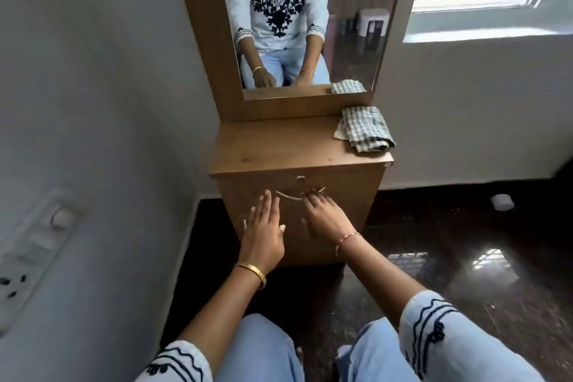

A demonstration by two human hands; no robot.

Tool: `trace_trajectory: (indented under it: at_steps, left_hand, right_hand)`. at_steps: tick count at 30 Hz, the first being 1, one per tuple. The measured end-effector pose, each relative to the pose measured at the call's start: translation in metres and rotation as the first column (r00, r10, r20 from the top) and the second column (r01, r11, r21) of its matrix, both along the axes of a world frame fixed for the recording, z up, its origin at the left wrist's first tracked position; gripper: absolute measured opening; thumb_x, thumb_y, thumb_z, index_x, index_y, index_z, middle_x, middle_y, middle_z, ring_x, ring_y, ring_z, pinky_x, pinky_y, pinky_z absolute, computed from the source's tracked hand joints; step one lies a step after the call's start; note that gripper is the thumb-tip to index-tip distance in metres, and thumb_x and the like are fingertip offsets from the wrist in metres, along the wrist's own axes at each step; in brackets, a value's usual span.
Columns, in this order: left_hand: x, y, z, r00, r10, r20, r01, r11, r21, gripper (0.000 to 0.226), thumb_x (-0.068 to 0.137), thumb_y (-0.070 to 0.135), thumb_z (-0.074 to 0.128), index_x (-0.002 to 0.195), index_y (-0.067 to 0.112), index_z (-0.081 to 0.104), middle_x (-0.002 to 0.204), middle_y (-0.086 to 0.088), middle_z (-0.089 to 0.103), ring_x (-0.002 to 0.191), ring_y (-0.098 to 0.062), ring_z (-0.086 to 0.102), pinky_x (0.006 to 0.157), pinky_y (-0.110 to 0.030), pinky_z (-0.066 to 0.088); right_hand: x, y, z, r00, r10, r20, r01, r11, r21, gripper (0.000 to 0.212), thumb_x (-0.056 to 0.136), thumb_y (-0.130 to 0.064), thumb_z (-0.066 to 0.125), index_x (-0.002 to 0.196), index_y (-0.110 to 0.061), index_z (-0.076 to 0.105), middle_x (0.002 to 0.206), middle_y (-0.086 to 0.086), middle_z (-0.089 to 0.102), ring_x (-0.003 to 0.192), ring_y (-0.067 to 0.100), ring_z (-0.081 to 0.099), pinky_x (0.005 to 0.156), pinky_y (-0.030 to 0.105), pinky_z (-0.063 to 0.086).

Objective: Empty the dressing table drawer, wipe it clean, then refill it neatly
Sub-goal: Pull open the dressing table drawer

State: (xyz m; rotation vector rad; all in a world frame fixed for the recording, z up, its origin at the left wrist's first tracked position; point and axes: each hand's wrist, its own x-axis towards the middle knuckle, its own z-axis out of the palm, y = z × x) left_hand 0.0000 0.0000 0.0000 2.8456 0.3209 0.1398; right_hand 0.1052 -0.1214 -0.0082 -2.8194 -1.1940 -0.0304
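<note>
Below the desk (279, 146) top, the drawer (297, 195) front sits closed, so its contents are hidden from you. Your right hand (322, 217) curls its fingers (311, 200) at the thin curved handle (294, 196), though blur makes the grip hard to confirm. Your left hand (263, 226) lies flat with straight fingers, just left of the handle. 1 checked cloth (364, 129) lies folded on the desk's right rear corner, below the mirror (350, 49).
</note>
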Motion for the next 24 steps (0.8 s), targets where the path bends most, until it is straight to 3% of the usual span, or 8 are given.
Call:
trace_trajectory:
  at_steps: [2,7,16,21,24]
  left_hand:
    - [-0.003,0.004,0.005,0.999,0.007,-0.051,-0.008,1.0,-0.018,0.058,0.097,0.022,0.03,0.147,0.01,0.002,0.156,-0.01,-0.011,0.145,-0.02,-0.009,0.118,-0.033,-0.004]
    - [-0.001,0.014,0.015,0.996,-0.014,-0.086,0.008,0.998,-0.069,0.059,0.097,0.022,0.033,0.147,0.01,0.003,0.156,-0.009,-0.01,0.145,-0.019,-0.008,0.118,-0.031,-0.004]
    - [0.002,0.019,0.027,1.0,-0.015,-0.007,0.014,0.996,-0.092,0.061,0.097,0.024,0.036,0.147,0.01,0.004,0.157,-0.009,-0.009,0.146,-0.019,-0.007,0.118,-0.031,-0.004]
    - [-0.004,0.017,0.022,0.997,-0.012,0.077,0.017,0.998,-0.067,0.059,0.097,0.029,0.033,0.147,0.013,0.005,0.157,-0.006,-0.007,0.145,-0.016,-0.007,0.116,-0.03,-0.008]
    - [-0.015,0.013,0.015,0.995,-0.016,0.098,0.018,1.0,-0.02,0.06,0.093,0.041,0.02,0.146,0.012,0.019,0.156,-0.007,0.011,0.146,-0.019,0.006,0.116,-0.032,-0.005]
  right_hand:
    - [-0.003,0.007,0.011,0.983,-0.069,-0.171,0.054,0.994,-0.094,0.05,0.093,-0.02,0.046,0.138,-0.002,0.035,0.141,0.017,0.042,0.133,0.029,0.039,0.109,0.036,0.03]
    - [0.005,0.029,0.028,0.96,-0.164,-0.228,0.135,0.981,-0.136,0.029,0.089,-0.009,0.051,0.116,-0.001,0.057,0.124,0.016,0.056,0.114,0.033,0.057,0.089,0.039,0.049]
    - [0.003,0.033,0.023,0.975,-0.191,-0.111,0.182,0.98,-0.084,0.038,0.088,-0.002,0.043,0.126,-0.002,0.05,0.121,0.014,0.06,0.114,0.031,0.056,0.091,0.04,0.049]
    - [-0.026,0.008,0.005,0.988,-0.14,-0.064,0.137,0.989,-0.056,0.03,0.091,-0.011,0.044,0.116,-0.011,0.062,0.117,0.006,0.064,0.109,0.025,0.059,0.084,0.035,0.05]
    - [-0.05,-0.005,0.002,0.988,-0.146,-0.041,0.147,0.989,0.028,0.023,0.085,-0.019,0.056,0.104,-0.014,0.069,0.105,0.004,0.07,0.099,0.022,0.064,0.076,0.03,0.052]
